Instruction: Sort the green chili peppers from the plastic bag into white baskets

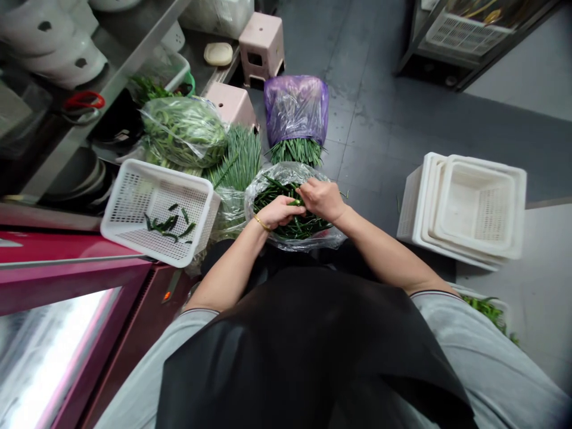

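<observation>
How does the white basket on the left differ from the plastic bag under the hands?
The white basket is stiff and full of small holes; the plastic bag is clear and crumpled.
The basket holds only a few dark green vegetables; the bag holds a thick heap.
The basket stands off to the side; the bag sits beneath the left hand and right hand.
Both are open at the top.

Gray tiled floor point(375, 113), metal shelving point(125, 70) at left, pink stools point(263, 39), rack point(491, 61) upper right, bright panel point(53, 357) lower left
</observation>
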A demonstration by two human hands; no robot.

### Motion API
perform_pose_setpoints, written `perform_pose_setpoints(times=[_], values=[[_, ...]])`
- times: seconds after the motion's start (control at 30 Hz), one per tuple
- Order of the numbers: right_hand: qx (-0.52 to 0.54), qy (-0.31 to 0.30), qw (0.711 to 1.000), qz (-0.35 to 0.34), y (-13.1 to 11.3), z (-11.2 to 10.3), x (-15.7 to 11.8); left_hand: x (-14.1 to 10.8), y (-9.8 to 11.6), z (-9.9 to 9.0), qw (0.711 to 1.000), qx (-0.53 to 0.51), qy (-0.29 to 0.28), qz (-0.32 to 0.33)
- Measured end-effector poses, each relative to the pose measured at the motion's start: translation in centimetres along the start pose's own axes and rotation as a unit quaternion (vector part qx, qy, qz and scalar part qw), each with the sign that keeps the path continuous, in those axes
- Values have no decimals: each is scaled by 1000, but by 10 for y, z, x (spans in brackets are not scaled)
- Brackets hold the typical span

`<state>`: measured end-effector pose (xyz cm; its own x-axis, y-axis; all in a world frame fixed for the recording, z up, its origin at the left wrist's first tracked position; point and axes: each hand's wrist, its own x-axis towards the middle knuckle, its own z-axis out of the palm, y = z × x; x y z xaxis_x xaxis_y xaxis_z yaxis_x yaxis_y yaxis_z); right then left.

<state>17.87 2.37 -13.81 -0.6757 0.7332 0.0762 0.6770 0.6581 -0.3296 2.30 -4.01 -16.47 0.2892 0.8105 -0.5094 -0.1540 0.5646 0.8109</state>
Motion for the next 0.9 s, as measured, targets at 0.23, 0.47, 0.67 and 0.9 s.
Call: perform_pose_setpoints(times=[0.23,0.47,0.67,0.9], values=[[-113,-137,983,-47,2,13,-35,-24,-16,-28,991,-125,27,29],[-12,-161,986,-30,12,10,-25,-34,-17,-33,977,-170,66,108],[174,-49,983,10,3,-17,-9,-9,-2,7,987,-35,55,149],[-69,-81,994,34,6,-17,-40,-16,0,-10,986,-86,105,97]])
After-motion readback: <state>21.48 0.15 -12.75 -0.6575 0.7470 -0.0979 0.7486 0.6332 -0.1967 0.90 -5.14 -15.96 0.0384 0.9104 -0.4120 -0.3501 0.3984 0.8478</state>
